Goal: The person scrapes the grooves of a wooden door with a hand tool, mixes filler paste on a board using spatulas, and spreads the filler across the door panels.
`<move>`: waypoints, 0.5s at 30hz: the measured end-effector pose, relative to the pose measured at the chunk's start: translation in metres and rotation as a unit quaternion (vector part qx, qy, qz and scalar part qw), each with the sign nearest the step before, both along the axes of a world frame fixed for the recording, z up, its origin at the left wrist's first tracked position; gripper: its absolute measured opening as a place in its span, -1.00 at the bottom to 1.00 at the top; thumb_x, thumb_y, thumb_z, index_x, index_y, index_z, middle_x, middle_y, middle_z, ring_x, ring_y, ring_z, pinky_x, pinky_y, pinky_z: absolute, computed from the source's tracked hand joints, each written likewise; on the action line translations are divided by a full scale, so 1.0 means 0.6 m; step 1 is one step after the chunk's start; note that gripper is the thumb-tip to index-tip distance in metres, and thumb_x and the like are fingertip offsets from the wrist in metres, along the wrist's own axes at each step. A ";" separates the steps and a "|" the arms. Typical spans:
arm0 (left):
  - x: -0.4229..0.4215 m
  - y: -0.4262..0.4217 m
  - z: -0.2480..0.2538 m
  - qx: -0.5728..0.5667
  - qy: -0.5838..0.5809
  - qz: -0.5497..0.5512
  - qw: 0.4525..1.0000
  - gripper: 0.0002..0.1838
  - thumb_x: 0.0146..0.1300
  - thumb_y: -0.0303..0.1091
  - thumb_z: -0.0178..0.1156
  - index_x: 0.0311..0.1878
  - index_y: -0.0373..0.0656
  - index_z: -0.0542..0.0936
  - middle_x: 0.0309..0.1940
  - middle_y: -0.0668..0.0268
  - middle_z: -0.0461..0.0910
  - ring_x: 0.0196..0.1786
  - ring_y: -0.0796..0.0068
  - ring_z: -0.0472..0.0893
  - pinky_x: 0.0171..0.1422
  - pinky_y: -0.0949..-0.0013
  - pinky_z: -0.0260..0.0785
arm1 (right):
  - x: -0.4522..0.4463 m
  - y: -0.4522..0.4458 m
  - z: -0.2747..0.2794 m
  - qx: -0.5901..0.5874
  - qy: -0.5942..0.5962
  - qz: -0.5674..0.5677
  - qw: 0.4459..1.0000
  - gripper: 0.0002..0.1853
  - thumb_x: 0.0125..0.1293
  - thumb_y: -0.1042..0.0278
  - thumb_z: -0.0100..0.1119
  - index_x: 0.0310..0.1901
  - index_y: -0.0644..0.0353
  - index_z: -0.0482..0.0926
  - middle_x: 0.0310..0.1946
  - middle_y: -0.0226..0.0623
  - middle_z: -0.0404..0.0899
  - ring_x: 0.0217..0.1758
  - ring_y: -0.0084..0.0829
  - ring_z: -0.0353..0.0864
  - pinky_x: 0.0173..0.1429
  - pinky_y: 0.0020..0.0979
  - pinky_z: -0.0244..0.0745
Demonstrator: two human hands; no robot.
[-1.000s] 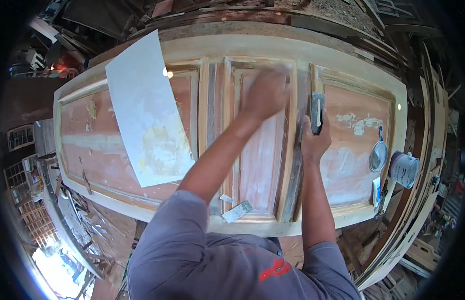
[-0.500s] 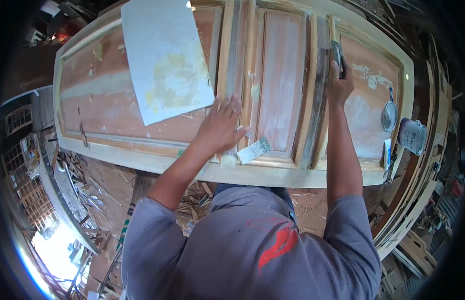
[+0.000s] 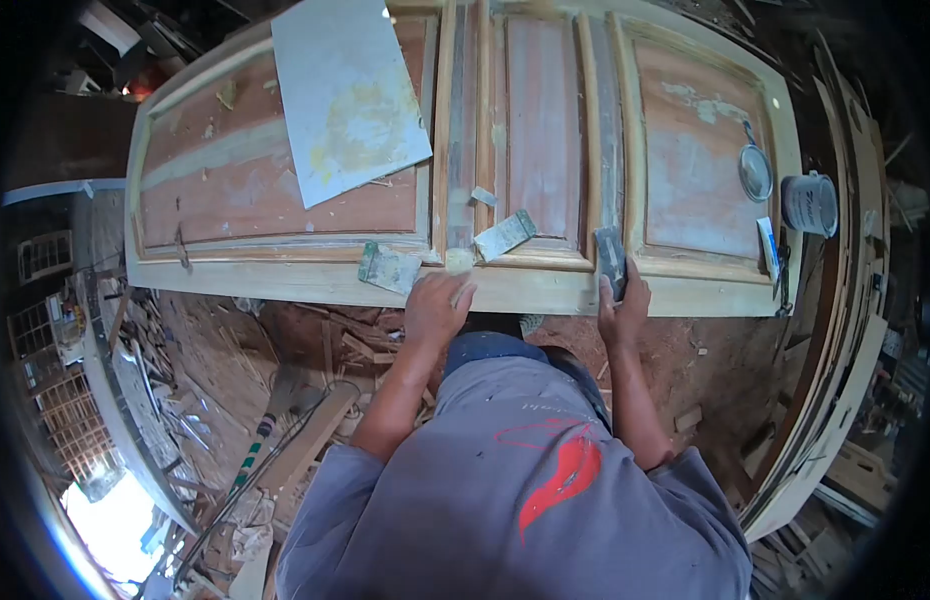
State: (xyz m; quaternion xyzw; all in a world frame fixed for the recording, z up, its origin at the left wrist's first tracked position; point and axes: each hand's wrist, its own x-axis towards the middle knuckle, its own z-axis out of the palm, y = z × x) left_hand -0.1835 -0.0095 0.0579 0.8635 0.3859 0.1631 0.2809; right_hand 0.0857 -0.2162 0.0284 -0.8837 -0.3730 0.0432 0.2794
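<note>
A panelled wooden door (image 3: 530,288) lies flat in front of me. My right hand (image 3: 625,305) grips a dark, flat sanding block (image 3: 610,255) on the grey-streaked strip at the door's near edge. My left hand (image 3: 438,308) rests at the near edge, thumb apart from the fingers, holding nothing that I can see. Just beyond its fingers is a pale yellowish patch or pad (image 3: 459,261). Left of it lies a worn pale piece with a green end (image 3: 389,268); a similar piece (image 3: 506,235) is to the right. A small grey scrap (image 3: 483,196) lies farther up.
A stained white sheet (image 3: 350,110) covers part of the left panel. On the right are a round lid (image 3: 755,173) with something blue at its top, a white-and-blue packet (image 3: 768,248) and a labelled tub (image 3: 810,203). Wood scraps litter the floor (image 3: 305,345).
My right hand has drawn the sanding block down the strip to the near edge. My left hand has come back toward me, uncovering the small grey scrap and the left-hand worn piece.
</note>
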 end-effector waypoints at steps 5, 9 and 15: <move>-0.023 -0.032 0.019 0.013 0.055 -0.042 0.998 -0.77 0.32 -0.23 0.42 -0.10 -0.17 0.80 -0.08 0.05 0.75 0.03 0.02 0.70 0.17 0.06 0.53 | -0.026 -0.049 0.004 0.023 0.032 -0.042 0.998 -0.39 0.41 0.28 0.40 0.44 0.26 0.48 -0.05 0.07 0.64 -0.02 0.11 0.59 0.09 0.06 0.49; -0.024 -0.034 -0.014 -0.014 -0.001 0.003 1.000 -0.73 0.30 -0.26 0.40 -0.01 -0.19 0.76 0.00 0.01 0.72 0.14 -0.03 0.67 0.24 0.03 0.51 | -0.046 -0.057 0.019 0.125 0.100 -0.026 0.987 -0.41 0.34 0.40 0.43 0.40 0.22 0.54 0.08 0.13 0.70 0.10 0.02 0.73 0.24 -0.10 0.60; 0.120 0.050 0.000 0.099 0.032 -0.116 0.988 -0.65 0.26 -0.29 0.43 0.08 -0.19 0.70 0.02 0.05 0.73 0.14 -0.06 0.66 0.25 -0.04 0.49 | -0.071 -0.056 0.021 0.138 0.319 -0.067 0.935 -0.42 0.23 0.44 0.51 0.30 0.30 0.60 -0.02 -0.11 0.76 -0.02 -0.36 0.74 0.16 -0.30 0.63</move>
